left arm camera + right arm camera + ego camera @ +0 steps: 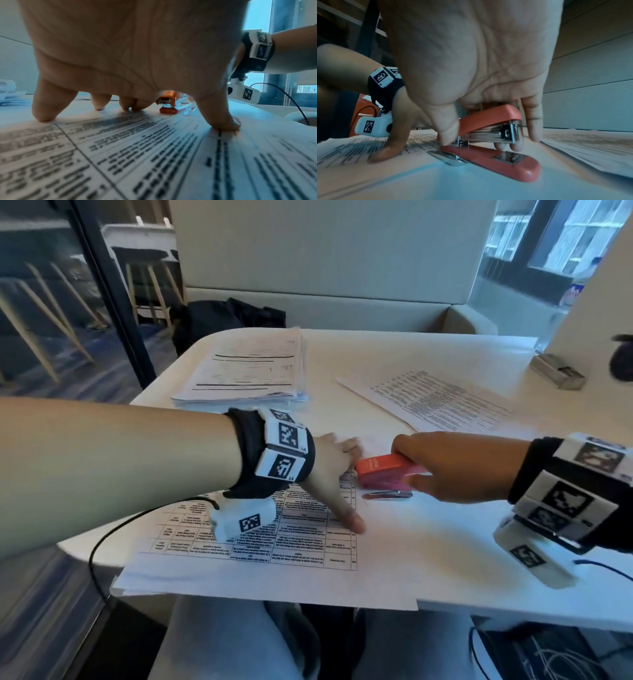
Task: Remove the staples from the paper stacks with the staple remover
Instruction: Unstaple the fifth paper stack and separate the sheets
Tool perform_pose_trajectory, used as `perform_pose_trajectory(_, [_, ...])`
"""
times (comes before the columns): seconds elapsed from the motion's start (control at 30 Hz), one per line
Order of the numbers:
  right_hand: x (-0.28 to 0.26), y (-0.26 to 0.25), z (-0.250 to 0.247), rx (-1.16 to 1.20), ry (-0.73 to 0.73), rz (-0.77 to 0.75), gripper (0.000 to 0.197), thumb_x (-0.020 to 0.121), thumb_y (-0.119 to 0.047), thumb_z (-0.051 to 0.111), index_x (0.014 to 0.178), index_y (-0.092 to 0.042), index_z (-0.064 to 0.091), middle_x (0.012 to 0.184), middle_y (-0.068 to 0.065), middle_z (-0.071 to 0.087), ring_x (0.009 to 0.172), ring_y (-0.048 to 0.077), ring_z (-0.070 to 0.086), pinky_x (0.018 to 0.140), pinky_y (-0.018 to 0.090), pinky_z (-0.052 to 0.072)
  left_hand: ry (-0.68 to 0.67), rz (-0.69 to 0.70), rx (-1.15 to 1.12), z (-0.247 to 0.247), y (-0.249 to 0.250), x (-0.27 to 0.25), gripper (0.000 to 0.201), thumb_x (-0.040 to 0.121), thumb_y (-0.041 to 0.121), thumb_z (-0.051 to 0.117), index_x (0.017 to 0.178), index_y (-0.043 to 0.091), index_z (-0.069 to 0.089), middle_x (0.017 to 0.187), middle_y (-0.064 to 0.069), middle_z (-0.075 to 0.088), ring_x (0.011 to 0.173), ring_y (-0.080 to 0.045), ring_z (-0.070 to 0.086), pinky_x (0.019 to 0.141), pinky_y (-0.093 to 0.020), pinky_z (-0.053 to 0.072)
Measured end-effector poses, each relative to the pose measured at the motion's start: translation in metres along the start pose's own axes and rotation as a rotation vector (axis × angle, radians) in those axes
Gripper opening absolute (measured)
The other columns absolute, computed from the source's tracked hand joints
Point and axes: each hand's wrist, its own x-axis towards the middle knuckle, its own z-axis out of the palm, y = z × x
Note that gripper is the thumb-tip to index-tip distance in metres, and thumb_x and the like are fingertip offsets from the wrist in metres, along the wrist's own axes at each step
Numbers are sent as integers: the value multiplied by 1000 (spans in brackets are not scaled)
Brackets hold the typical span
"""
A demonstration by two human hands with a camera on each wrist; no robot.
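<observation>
1. The sheet (260,542) printed with a table lies nearest, overhanging the near edge of the table (445,577).
2. The left hand (334,470) pins it with spread fingertips, grasping nothing.
3. The right hand (442,463) grips the orange stapler (383,470) just right of it; a metal blade (387,494) juts from its rear onto the sheet.
4. Judgement: keep the paper pressed flat beside the staple, slide the blade under and lever gently to avoid tearing.
5. All print is too blurred to read.
</observation>
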Motion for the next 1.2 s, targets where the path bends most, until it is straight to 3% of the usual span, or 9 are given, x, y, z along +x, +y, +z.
perform_pose_trajectory(0.13, [12, -7, 4, 17, 5, -86, 36, 85, -63, 54, 101, -35, 38, 97, -6, 54, 86, 16, 54, 79, 38, 48, -41, -53, 15, 3, -6, 5, 134, 56, 89, 54, 150, 26, -18, 158, 6, -23, 147, -27, -14, 120, -50, 5])
perform_pose_trajectory(0.2, [19, -9, 5, 33, -7, -103, 37, 86, -56, 59, 89, -46, 24, 94, -5, 56, 84, 16, 54, 78, 39, 48, -34, -48, -2, 4, -7, 5, 134, 54, 90, 54, 150, 29, -17, 157, 8, -24, 146, -26, -15, 120, -50, 5])
perform_pose_trajectory(0.3, [25, -8, -1, 72, -28, -135, 35, 88, -38, 64, 83, -49, 31, 95, -3, 61, 83, 15, 55, 74, 33, 48, -25, -41, -9, 4, -9, 4, 133, 54, 90, 53, 150, 32, -17, 157, 10, -24, 146, -24, -16, 119, -50, 4])
perform_pose_trajectory(0.4, [23, -6, -9, 102, -53, -193, 61, 87, -25, 65, 78, -76, 33, 89, -2, 62, 79, 11, 56, 63, 16, 40, -20, -45, 4, 3, -8, 4, 131, 56, 89, 53, 150, 30, -17, 157, 10, -24, 147, -24, -15, 119, -46, 2])
perform_pose_trajectory(0.5, [20, -9, -8, 99, -55, -220, 67, 89, -26, 63, 81, -80, 25, 90, -4, 57, 79, 12, 55, 64, 19, 39, -13, -48, 7, 4, -7, 4, 132, 54, 90, 52, 150, 31, -18, 157, 11, -24, 147, -23, -16, 117, -45, 2])
perform_pose_trajectory(0.67, [23, -11, 2, 45, -70, -186, 26, 92, -36, 58, 93, -43, 32, 98, -2, 56, 84, 17, 56, 72, 31, 45, -2, -52, 28, 5, -4, 1, 133, 51, 93, 49, 149, 33, -18, 156, 11, -25, 147, -23, -15, 116, -47, 6])
perform_pose_trajectory(0.83, [24, -12, 6, -94, -83, -239, 25, 95, -42, 52, 87, -36, 28, 97, -1, 58, 80, 17, 52, 64, 26, 39, -2, -58, 49, 5, -3, 1, 133, 51, 94, 46, 149, 31, -19, 156, 10, -26, 147, -22, -16, 116, -48, 6])
perform_pose_trajectory(1.0, [32, -14, 9, -320, 160, -341, 39, 94, -54, 42, 121, -26, 42, 102, -8, 46, 87, 14, 45, 77, 31, 38, 1, -40, 13, 3, 0, -5, 108, 58, 89, 50, 148, 47, 7, 158, 14, -20, 146, -20, -20, 116, -48, 7])
perform_pose_trajectory(1.2, [34, -12, 10, -48, -43, -298, 24, 94, -43, 54, 100, -28, 37, 91, -10, 53, 79, 14, 50, 68, 25, 34, -2, -57, 26, 4, -3, -1, 126, 50, 93, 49, 147, 43, -15, 156, 11, -26, 146, -23, -17, 115, -51, 6])
